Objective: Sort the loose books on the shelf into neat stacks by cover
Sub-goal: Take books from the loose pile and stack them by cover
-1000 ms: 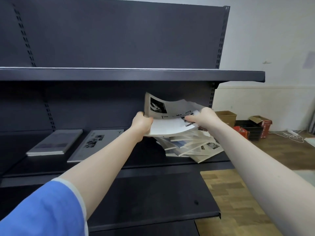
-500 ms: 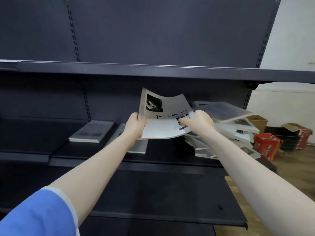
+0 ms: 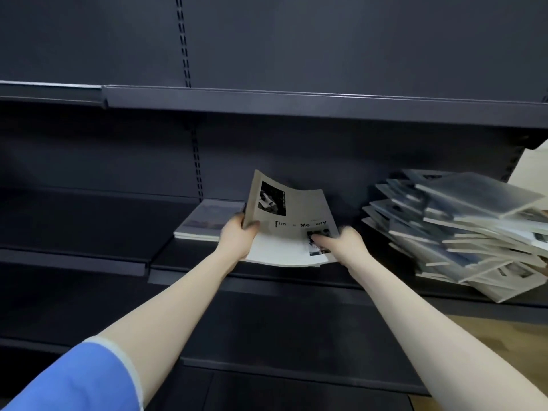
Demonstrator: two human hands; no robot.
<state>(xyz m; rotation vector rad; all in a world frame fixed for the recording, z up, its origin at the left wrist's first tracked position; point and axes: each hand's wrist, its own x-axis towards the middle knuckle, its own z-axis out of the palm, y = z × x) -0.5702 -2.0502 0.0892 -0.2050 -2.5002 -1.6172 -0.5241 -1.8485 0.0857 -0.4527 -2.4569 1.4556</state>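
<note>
Open shelf [image 3: 350, 269] lies between the flat book [image 3: 207, 221] at left and the leaning pile [image 3: 462, 232] at right; the upper shelf [image 3: 296, 103] caps the headroom.

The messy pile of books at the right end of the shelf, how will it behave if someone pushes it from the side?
The pile of books would likely slide apart rather than move as one, since its books lie fanned and tilted. The top ones overhang, so they may tip off. Its covers look smooth, perhaps slippery.
</note>
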